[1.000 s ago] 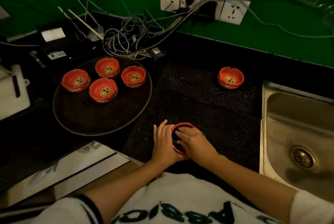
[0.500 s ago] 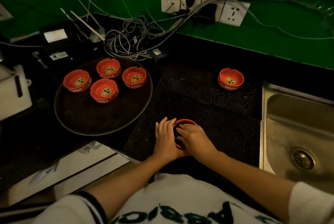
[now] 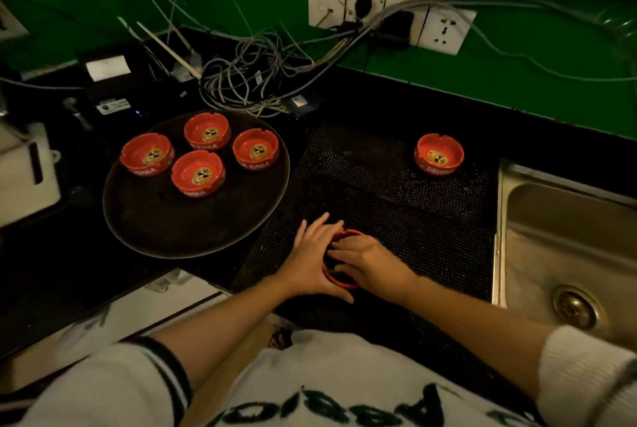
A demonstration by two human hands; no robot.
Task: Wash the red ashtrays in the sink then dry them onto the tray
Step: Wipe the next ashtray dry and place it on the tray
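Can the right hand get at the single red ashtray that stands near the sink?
Probably yes. The lone ashtray sits uncovered on the black mat, nothing between it and the right hand. That hand, though, is busy inside the near ashtray.

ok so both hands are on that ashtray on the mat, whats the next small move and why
Probably lift the held ashtray and carry it left to the tray. The left hand cups its side while the right hand reaches inside, as if wiping it. Four ashtrays already sit on the tray with bare space in front. Whether it is dry cannot be told.
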